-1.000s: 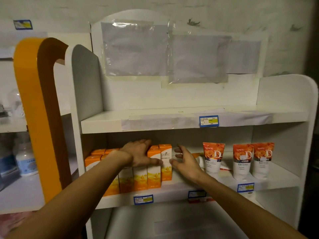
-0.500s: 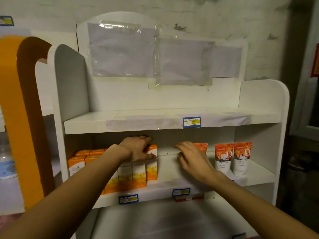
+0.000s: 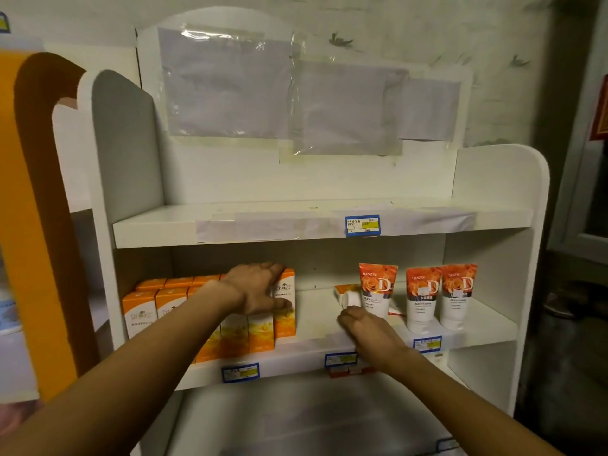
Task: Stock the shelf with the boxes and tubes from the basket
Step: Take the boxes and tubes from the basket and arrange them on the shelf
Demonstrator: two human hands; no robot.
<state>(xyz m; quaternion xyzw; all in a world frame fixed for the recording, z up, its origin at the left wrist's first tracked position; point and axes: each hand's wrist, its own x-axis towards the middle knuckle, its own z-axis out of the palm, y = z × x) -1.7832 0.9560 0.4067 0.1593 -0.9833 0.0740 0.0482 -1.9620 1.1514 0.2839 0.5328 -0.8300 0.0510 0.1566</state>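
Observation:
Several orange-and-white boxes (image 3: 260, 327) stand in rows on the left of the middle shelf (image 3: 316, 324). My left hand (image 3: 260, 289) lies flat over the tops of the rightmost boxes, fingers spread, thumb against a box front. Three orange-and-white tubes (image 3: 378, 289) stand cap-down on the right of the shelf. One more tube (image 3: 347, 294) lies on its side behind them. My right hand (image 3: 368, 330) hovers palm-down over the shelf's front, just left of the first upright tube, holding nothing. The basket is out of view.
The upper shelf (image 3: 296, 222) carries only taped paper and a blue price tag (image 3: 362, 225). Blue price tags (image 3: 240, 371) line the middle shelf's front edge. An orange-edged shelf unit (image 3: 36, 225) stands at the left. A lower shelf (image 3: 312, 419) lies beneath my arms.
My right hand has drawn back from the tubes toward the shelf's front edge, uncovering the first upright tube. My left hand stays on the boxes. The view has shifted slightly.

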